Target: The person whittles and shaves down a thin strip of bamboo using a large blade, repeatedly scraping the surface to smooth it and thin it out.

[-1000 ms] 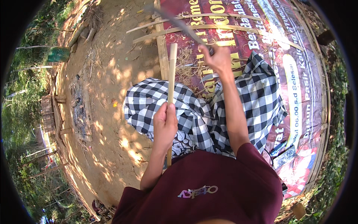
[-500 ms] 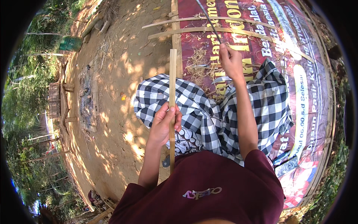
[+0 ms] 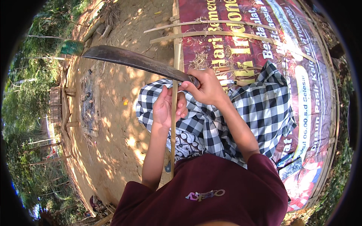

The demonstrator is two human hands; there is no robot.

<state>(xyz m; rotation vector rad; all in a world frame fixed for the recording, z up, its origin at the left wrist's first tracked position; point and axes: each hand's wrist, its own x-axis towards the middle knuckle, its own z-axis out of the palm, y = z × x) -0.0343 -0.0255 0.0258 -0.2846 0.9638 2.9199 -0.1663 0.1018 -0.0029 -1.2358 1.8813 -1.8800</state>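
My right hand (image 3: 205,87) is closed around the handle of a machete. The machete's dark, slightly curved blade (image 3: 132,61) reaches left above my lap and crosses the upper part of a bamboo strip (image 3: 174,120). Whether the blade touches the strip cannot be told. My left hand (image 3: 169,107) holds this narrow, pale strip below the blade, with fingers curled loosely around it and the thumb raised. The strip runs upright between my thumb and fingers, its lower end toward my body. Black-and-white checked cloth (image 3: 260,109) covers my legs beneath both hands.
Two long bamboo strips (image 3: 211,34) lie across a dark red printed banner (image 3: 241,49). Curly shavings (image 3: 200,60) are scattered there. A phone-like flat object (image 3: 290,168) rests at the right. Bare earth (image 3: 120,113) spreads left, with a green container (image 3: 72,48) farther off.
My right hand has come down and left, and the machete has swung from pointing away to lying across the strip. My left hand has loosened, its thumb lifting off the strip.
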